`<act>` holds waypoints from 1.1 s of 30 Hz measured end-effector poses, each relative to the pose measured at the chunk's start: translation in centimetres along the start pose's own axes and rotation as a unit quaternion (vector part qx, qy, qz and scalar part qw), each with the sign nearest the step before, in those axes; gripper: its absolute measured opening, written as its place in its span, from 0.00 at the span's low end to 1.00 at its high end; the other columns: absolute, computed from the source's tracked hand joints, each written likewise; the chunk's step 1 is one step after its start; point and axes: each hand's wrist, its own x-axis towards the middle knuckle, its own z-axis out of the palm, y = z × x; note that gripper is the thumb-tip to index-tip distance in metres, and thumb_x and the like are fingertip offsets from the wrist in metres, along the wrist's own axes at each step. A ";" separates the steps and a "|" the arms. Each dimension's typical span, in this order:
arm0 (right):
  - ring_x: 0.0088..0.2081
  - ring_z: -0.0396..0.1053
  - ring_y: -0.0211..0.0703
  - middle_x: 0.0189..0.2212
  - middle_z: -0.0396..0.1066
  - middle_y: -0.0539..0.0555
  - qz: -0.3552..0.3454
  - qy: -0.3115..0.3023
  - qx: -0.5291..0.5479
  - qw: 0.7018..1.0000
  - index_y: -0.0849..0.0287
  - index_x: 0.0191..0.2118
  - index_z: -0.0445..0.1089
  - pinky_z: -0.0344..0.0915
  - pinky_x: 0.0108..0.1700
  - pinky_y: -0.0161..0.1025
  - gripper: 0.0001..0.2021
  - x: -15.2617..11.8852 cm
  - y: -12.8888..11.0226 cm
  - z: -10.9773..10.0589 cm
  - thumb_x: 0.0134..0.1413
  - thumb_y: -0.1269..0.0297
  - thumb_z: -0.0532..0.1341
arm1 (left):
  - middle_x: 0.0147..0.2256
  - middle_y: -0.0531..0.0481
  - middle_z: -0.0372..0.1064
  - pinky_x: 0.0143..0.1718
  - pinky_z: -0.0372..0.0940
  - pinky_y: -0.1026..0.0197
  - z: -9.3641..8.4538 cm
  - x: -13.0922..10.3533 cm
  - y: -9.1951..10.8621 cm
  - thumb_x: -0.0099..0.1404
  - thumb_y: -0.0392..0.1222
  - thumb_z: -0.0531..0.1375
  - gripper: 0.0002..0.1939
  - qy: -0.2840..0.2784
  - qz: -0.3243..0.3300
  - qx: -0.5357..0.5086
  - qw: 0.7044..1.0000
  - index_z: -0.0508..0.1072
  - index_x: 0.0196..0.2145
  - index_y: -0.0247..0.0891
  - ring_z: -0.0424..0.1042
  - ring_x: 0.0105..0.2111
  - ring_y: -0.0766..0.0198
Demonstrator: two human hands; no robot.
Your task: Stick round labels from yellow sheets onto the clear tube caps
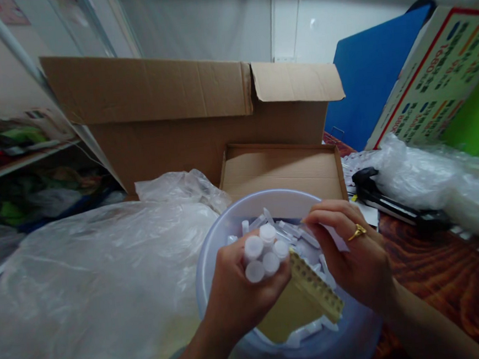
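left hand (249, 297) is holding five capped tubes (266, 253), cap ends up, over the tub's (207, 259) middle, while right hand (355, 253) is hovering over its right side, nearer the loose tubes (291, 232) inside, bent fingers (329, 216) possibly gripping something, cannot tell.

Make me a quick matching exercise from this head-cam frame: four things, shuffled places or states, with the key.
Things
1. bunched tubes
2. ring
3. round tub
4. board

Places, colours or states
A. open at the top, beneath both hands
B. deep blue, at upper right of the picture
C. gripped in the left hand
D. gold-coloured, worn on the right hand

Pairs: 1-C, 2-D, 3-A, 4-B
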 end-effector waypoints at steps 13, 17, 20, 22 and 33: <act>0.48 0.70 0.44 0.42 0.77 0.50 -0.123 0.009 -0.088 0.988 0.60 0.46 0.72 0.57 0.53 0.48 0.11 -1.0 -0.3 -0.7 0.61 0.76 0.58 | 0.18 0.60 0.59 0.18 0.53 0.70 0.5 -0.4 0.0 0.51 0.31 0.58 0.07 -0.077 0.057 0.051 0.994 0.62 0.22 0.38 0.57 0.17 0.73; 0.49 0.70 0.45 0.43 0.77 0.51 -0.139 0.009 -0.090 0.986 0.62 0.47 0.73 0.56 0.50 0.49 0.10 -0.8 -0.4 -0.7 0.62 0.76 0.58 | 0.18 0.60 0.58 0.19 0.52 0.69 0.4 -0.4 0.0 0.53 0.32 0.58 0.08 -0.079 0.064 0.055 0.993 0.61 0.22 0.38 0.56 0.17 0.73; 0.48 0.69 0.46 0.42 0.77 0.52 -0.147 -0.003 -0.093 0.985 0.63 0.45 0.73 0.55 0.48 0.50 0.11 -0.6 -0.7 -0.7 0.66 0.74 0.54 | 0.18 0.59 0.59 0.19 0.53 0.69 0.3 -0.4 0.0 0.53 0.33 0.59 0.07 -0.080 0.060 0.054 0.993 0.62 0.22 0.38 0.57 0.17 0.73; 0.48 0.70 0.46 0.42 0.77 0.53 -0.150 -0.002 -0.094 0.984 0.64 0.45 0.74 0.55 0.48 0.50 0.12 -0.4 -0.8 -0.8 0.67 0.73 0.52 | 0.18 0.59 0.59 0.19 0.53 0.69 0.3 -0.3 0.0 0.52 0.33 0.59 0.07 -0.080 0.056 0.052 0.994 0.62 0.22 0.38 0.57 0.17 0.73; 0.50 0.68 0.43 0.44 0.76 0.55 -0.172 -0.089 -0.008 0.981 0.65 0.50 0.72 0.57 0.53 0.48 0.14 0.1 0.3 -1.7 0.62 0.77 0.55 | 0.19 0.59 0.61 0.20 0.54 0.70 0.2 -0.3 -0.1 0.51 0.31 0.59 0.06 -0.068 0.048 0.031 0.996 0.63 0.22 0.37 0.58 0.18 0.73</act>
